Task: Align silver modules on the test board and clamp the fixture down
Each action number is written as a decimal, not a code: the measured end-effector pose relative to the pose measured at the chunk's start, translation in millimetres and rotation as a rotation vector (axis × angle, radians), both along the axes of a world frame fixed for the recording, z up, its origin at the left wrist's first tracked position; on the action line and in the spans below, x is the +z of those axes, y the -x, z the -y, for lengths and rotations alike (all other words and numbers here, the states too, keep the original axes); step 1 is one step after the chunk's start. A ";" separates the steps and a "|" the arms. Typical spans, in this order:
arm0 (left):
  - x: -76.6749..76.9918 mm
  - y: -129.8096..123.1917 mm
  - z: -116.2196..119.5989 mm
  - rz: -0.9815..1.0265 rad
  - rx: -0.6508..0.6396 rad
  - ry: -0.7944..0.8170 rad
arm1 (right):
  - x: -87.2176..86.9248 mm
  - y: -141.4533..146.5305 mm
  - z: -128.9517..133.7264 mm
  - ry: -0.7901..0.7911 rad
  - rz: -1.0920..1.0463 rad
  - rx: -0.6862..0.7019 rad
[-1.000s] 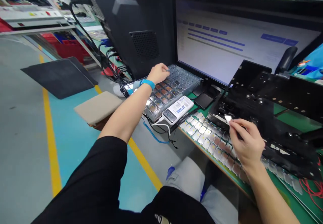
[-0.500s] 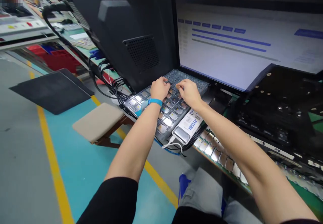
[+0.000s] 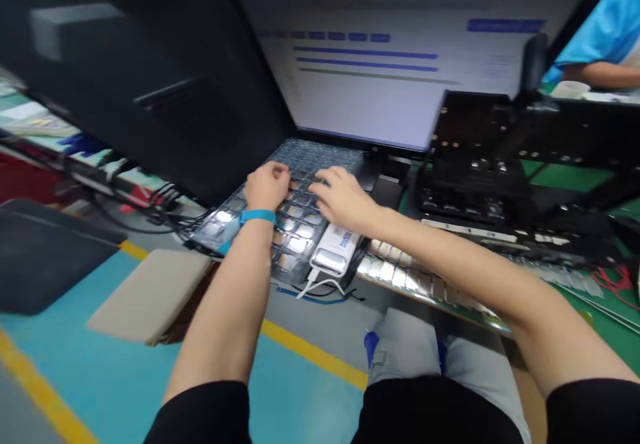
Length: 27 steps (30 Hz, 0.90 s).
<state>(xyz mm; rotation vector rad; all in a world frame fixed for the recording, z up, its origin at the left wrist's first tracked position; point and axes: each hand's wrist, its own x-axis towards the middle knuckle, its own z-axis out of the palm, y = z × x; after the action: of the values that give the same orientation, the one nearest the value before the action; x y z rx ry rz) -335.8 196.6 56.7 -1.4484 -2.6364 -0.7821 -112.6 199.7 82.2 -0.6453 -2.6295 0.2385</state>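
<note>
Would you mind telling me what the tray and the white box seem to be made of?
The tray looks like clear moulded plastic, glossy where light glints off its pockets. The white box looks like plastic with a printed label; its grey end may be metal, though it is blurred.

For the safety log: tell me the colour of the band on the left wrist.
The wristband is bright blue, shown best in the head view.

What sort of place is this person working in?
Probably an electronics production line: a clear tray of small electronic parts, a black metal fixture, and a blue floor with a yellow line.
</note>
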 end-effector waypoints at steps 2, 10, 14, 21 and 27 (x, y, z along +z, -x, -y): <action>-1.2 2.0 -0.2 -0.016 -0.034 -0.011 | -0.7 -48.9 37.8 -0.099 -0.013 0.097; 22.7 -25.2 14.2 -0.358 -0.359 -0.107 | -33.1 -275.1 175.5 -0.174 0.079 0.086; 40.2 -104.0 46.9 -0.561 -0.653 -0.125 | -53.2 -345.4 188.5 -0.172 0.136 -0.169; 6.3 -292.8 122.4 -0.597 -1.498 -0.206 | -69.7 -375.5 169.1 -0.135 0.044 -0.394; -28.9 -349.9 122.5 -0.487 -1.543 -0.099 | -71.5 -382.3 165.8 -0.113 0.016 -0.354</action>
<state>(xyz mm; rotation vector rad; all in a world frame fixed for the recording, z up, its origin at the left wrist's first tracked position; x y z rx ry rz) 14.1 74.2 27.8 -2.9358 -0.7597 -0.3697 269.8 33.9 10.7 -1.0559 -2.4663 -0.0211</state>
